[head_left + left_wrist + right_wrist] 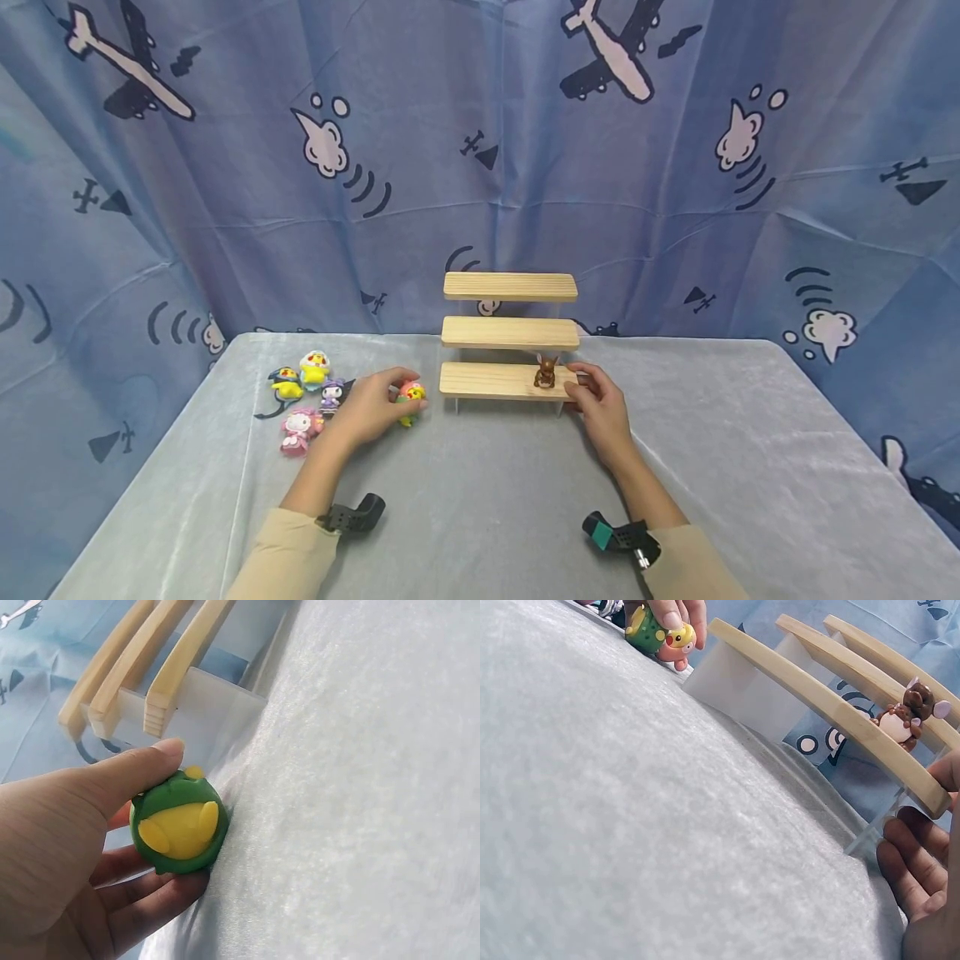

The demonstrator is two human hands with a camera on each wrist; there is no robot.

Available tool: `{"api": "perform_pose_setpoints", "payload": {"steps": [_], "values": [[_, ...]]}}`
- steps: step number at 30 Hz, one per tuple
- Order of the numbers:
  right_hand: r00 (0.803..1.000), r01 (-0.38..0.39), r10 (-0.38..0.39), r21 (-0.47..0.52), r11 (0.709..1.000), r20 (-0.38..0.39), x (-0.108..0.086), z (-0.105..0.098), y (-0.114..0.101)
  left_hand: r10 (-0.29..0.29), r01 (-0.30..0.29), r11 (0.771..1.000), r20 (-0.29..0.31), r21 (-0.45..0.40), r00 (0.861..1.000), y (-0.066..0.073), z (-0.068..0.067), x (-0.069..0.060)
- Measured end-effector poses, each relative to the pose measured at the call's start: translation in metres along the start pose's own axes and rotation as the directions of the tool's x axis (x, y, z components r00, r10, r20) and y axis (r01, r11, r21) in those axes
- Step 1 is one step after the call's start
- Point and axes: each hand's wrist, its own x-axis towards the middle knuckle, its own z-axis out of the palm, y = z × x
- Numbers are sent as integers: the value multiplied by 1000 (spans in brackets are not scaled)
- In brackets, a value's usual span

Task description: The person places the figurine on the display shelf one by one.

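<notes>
My left hand (375, 406) pinches a small green and yellow figurine (180, 829) with a pink top, left of the shelf; its yellow-and-green underside faces the left wrist camera. A three-tier wooden display shelf (480, 380) on clear supports stands mid-table. On its lowest tier, near the right end, sits a brown long-eared figurine (545, 372) with a pale belly. My right hand (602, 408) holds the right end of that lowest tier, thumb near the top and fingers beneath, as the right wrist view (930, 802) also has it.
Left of my left hand stand several figurines: a yellow one with a dark cap (286, 384), a yellow one with a pale hat (314, 369), a purple-dressed one (332, 395) and a pink one (298, 430). A printed blue curtain (420, 167) hangs behind the grey cloth-covered table (480, 500).
</notes>
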Motion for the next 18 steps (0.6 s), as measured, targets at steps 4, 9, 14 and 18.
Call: {"api": "perform_pose_setpoints", "payload": {"steps": [4, 9, 14, 18], "values": [[1000, 3, -3, -1, 1000, -1, 0, 0, 0, -11, 12, 1000, -7, 18, 1000, -2, 3, 1], [1000, 3, -3, -8, 1000, -2, 1, 1, -1, -37, 37, 999, -23, 11, 999, -4, 5, 1], [1000, 5, -5, -13, 1000, -1, 0, 1, -2, -64, 63, 998, -43, -22, 997, -7, 10, 2], [1000, 10, -10, -17, 1000, -3, 0, 1, -2, -74, 71, 996, -64, -45, 995, -8, 13, 3]]}}
